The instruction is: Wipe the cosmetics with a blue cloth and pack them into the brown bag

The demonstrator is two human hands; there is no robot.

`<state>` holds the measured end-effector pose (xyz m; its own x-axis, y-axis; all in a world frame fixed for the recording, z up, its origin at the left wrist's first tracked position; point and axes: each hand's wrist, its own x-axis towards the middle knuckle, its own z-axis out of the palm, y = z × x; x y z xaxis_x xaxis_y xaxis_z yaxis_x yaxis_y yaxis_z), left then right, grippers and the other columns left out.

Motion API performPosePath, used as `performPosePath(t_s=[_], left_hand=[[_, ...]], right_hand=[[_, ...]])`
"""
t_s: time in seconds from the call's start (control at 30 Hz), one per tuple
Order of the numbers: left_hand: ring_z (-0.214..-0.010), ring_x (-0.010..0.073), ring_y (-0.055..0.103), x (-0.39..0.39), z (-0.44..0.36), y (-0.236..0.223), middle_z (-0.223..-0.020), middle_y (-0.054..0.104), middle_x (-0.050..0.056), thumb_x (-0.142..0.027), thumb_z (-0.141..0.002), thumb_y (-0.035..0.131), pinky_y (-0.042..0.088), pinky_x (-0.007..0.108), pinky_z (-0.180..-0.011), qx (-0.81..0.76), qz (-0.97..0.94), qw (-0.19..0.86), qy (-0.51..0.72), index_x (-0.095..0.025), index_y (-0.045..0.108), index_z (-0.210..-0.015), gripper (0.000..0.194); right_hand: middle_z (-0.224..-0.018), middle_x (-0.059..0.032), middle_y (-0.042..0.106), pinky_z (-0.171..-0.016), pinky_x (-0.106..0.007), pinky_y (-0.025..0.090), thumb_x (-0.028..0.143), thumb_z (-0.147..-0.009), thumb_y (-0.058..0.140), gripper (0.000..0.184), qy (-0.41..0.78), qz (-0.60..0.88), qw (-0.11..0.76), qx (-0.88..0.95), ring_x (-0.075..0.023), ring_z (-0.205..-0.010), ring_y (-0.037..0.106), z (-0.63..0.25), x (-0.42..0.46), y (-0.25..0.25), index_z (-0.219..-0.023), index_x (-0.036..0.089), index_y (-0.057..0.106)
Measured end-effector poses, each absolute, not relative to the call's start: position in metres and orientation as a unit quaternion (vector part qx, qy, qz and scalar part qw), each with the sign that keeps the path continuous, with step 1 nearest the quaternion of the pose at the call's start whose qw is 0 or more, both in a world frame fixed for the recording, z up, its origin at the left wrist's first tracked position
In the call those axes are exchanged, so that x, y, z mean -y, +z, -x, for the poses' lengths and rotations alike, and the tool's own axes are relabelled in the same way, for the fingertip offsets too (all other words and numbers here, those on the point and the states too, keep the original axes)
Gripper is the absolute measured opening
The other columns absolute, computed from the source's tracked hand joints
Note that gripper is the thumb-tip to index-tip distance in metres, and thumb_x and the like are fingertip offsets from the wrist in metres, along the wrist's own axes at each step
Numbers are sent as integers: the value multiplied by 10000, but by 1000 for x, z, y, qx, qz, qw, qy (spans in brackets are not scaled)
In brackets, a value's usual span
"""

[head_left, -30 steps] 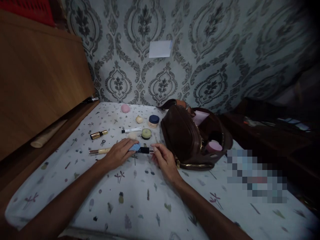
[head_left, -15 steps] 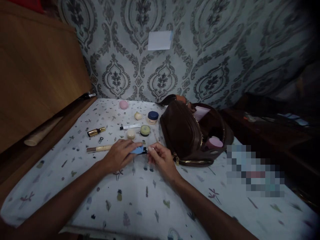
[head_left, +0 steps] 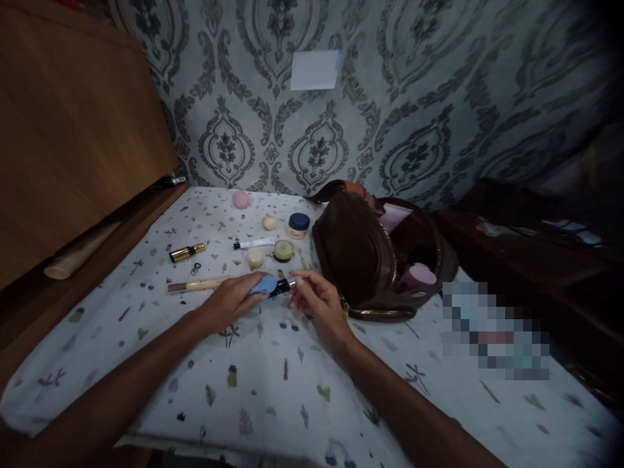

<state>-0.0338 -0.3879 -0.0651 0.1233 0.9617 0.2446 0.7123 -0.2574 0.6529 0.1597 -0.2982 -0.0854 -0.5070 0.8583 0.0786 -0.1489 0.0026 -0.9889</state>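
My left hand (head_left: 224, 302) is closed around a small blue container (head_left: 264, 286) with a black neck and a thin silver tip; its exact kind I cannot make out. At the silver end, my right hand (head_left: 319, 302) pinches the tip between thumb and forefinger. Just behind my left hand lies a long beige-and-brown stick (head_left: 192, 286), partly covered by the fingers. Beyond the hands are a round cream-coloured pot (head_left: 255, 259), a green-topped jar (head_left: 283, 250), a white tube with a black cap (head_left: 256, 244) and a jar with a dark blue lid (head_left: 298, 225).
An open brown bag (head_left: 351, 253) stands right of the jars, with a pink item (head_left: 420, 275) inside. A gold-and-black lipstick-like tube (head_left: 187, 253) lies left. A pink egg-shaped sponge (head_left: 240, 199) and a small cream-coloured item (head_left: 269, 222) sit near the wall. A wooden cabinet (head_left: 82, 130) borders the left.
My left hand has shifted slightly left and tilted the blue container, so more of its black neck and silver tip shows. My right hand stays at the tip.
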Motion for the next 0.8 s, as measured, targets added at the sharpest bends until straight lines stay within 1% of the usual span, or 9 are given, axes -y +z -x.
performPosePath(t_s=[0.07, 0.13, 0.27, 0.33, 0.4, 0.47, 0.53, 0.67, 0.8], left_hand=[[-781, 186, 613, 388, 33, -61, -850, 634, 15, -481, -972, 434, 457, 263, -725, -594, -704, 209, 328, -194, 604, -1000, 335], [-703, 162, 577, 389, 34, -59, -755, 574, -14, -502, -960, 451, 425, 245, -661, -611, -685, 211, 336, -192, 580, -881, 344], [-634, 142, 544, 388, 37, -61, -701, 542, -32, -517, -957, 460, 408, 235, -612, -621, -675, 180, 354, -188, 568, -834, 368], [-668, 156, 579, 388, 39, -64, -743, 596, -12, -508, -966, 454, 437, 246, -640, -619, -688, 155, 347, -182, 607, -904, 365], [-828, 192, 639, 388, 39, -67, -918, 674, 40, -485, -983, 438, 478, 269, -747, -597, -720, 132, 329, -181, 633, -1085, 376], [-956, 211, 641, 390, 36, -69, -1069, 677, 81, -451, -1004, 404, 489, 287, -823, -560, -761, 111, 310, -193, 584, -1280, 419], [-950, 208, 635, 392, 32, -72, -1079, 664, 93, -421, -1018, 369, 499, 292, -808, -535, -787, 99, 292, -206, 512, -1395, 457], [-1009, 218, 624, 397, 21, -74, -1166, 634, 109, -388, -1014, 390, 507, 312, -842, -532, -783, 126, 298, -237, 424, -1472, 483], [-1129, 235, 601, 397, 14, -71, -1279, 621, 90, -390, -973, 508, 470, 333, -960, -548, -716, 191, 387, -240, 490, -1385, 439]], right_hand=[[-660, 16, 608, -423, -209, 371, 563, -725, 749, 459, 646, 297, 395, 582, -106, -519, 544, -160, 298, -84, -962, 179, 663], [-635, 18, 604, -425, -204, 363, 558, -714, 763, 441, 659, 293, 391, 572, -98, -512, 522, -160, 298, -83, -915, 177, 667], [-584, 22, 598, -425, -194, 340, 565, -705, 776, 421, 689, 292, 390, 537, -76, -476, 483, -159, 299, -82, -756, 172, 634], [-592, 19, 607, -415, -193, 323, 569, -680, 795, 439, 696, 301, 391, 522, -72, -464, 487, -159, 300, -83, -706, 171, 610], [-594, 20, 611, -404, -194, 308, 578, -661, 805, 459, 701, 309, 386, 514, -71, -447, 487, -158, 300, -83, -681, 176, 585], [-568, 28, 597, -394, -194, 291, 591, -657, 801, 476, 706, 313, 378, 511, -67, -422, 469, -158, 300, -83, -662, 183, 556], [-550, 35, 582, -389, -193, 284, 600, -663, 791, 487, 708, 315, 368, 514, -63, -408, 452, -159, 300, -83, -647, 186, 535], [-536, 40, 561, -394, -195, 289, 601, -674, 785, 486, 710, 308, 358, 523, -61, -404, 440, -158, 299, -84, -640, 183, 540], [-617, 25, 587, -468, -207, 359, 550, -671, 812, 428, 739, 261, 349, 513, -81, -508, 501, -157, 299, -85, -786, 169, 653]])
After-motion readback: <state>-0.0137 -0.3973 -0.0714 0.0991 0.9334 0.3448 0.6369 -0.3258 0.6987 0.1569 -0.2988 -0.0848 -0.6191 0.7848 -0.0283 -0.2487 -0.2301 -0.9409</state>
